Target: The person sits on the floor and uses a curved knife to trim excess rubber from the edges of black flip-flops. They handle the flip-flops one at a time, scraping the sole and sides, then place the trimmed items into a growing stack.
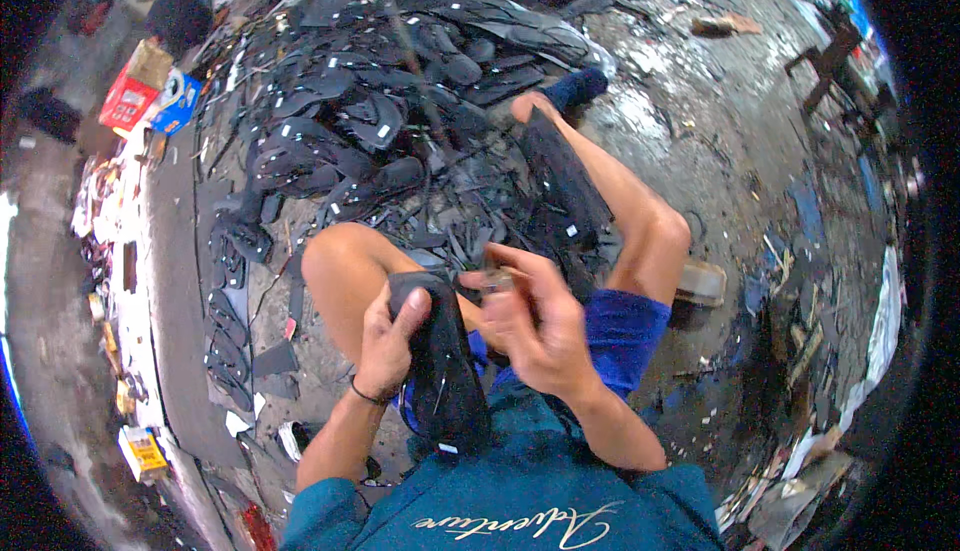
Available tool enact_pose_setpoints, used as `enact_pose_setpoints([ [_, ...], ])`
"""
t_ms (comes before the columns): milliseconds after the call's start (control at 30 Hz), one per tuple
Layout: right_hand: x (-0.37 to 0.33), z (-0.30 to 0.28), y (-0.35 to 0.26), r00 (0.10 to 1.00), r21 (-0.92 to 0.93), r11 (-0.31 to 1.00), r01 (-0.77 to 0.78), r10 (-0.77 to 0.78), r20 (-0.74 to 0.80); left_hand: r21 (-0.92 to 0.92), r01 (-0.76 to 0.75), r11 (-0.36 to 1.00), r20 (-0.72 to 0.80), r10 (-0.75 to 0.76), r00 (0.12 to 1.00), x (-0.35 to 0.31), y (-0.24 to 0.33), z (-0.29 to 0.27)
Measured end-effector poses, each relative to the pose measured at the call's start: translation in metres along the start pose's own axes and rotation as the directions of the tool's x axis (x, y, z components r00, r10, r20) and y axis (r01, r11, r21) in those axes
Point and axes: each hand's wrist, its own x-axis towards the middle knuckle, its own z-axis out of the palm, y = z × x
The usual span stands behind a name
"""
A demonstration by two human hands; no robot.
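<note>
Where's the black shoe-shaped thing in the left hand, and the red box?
Black shoe-shaped thing (444, 356): head view, middle of its dark face.
Red box (127, 98): head view, its red side.

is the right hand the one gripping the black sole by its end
No, the left hand grips the black sole near its far end, its thumb lying across the visible face.

Head cam: left fisheye, aimed down from above
Left hand, right hand: pretty close, mid-frame
Floor: farther off

Sandal — matt surf., rubbery-lkg mat'l
</note>
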Motion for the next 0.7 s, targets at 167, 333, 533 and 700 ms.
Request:
enact_pose_setpoints([
  [167,-0.046,-0.058,0.010,0.988,-0.461,0.878,0.125,-0.154,-0.025,-0.152,0.070,0.986,-0.244,-0.106,0.964,0.005,0.040,-0.020],
  [333,-0.095,-0.063,0.011,0.970,-0.375,0.920,-0.111,0.182,0.159,-0.230,0.052,0.972,-0.345,-0.131,0.929,0.014,0.016,-0.033],
  [533,-0.114,-0.076,-0.003,0.914,-0.295,0.951,-0.090,0.197,0.354,-0.285,0.238,0.928,-0.275,-0.318,0.907,-0.005,0.005,-0.016],
  [700,-0.114,-0.065,-0.013,0.937,-0.444,0.893,-0.076,0.216,0.274,-0.178,0.262,0.949,-0.312,-0.307,0.899,-0.016,-0.009,-0.001],
])
